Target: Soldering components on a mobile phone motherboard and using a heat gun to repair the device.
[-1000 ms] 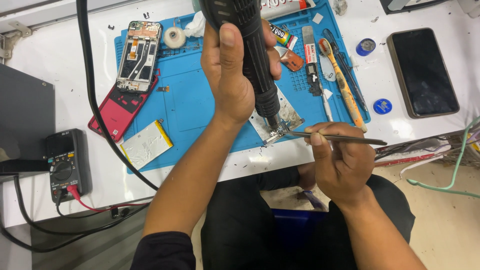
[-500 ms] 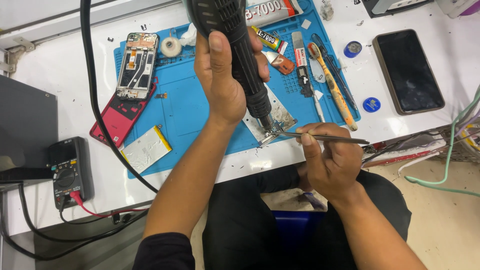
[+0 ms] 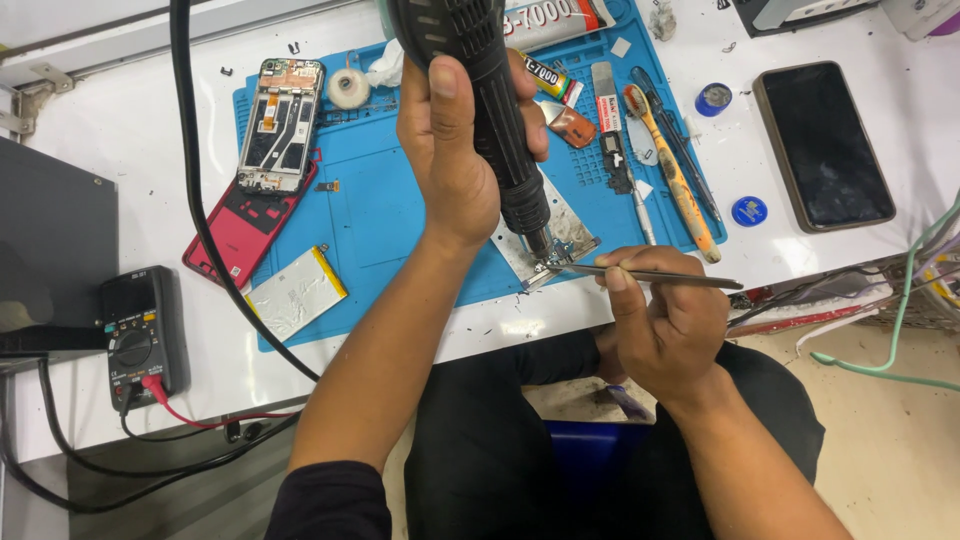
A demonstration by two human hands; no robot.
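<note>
Left hand (image 3: 455,150) clenched around black hot-air gun (image 3: 485,95), nozzle over small metal board (image 3: 550,240) on blue silicone mat (image 3: 390,210); right hand (image 3: 665,325) pinching steel tweezers (image 3: 650,275) at the board.

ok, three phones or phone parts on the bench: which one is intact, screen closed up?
The black phone on the bare white table at the far right. The opened phone frame shows its internals, and the red back cover is only a shell; both lie at the blue mat's left edge.

place: phone repair workshop | signs: blue repair mat (image 3: 390,220), opened phone (image 3: 282,125), multimeter (image 3: 140,335), hot-air tool (image 3: 490,90)
</note>
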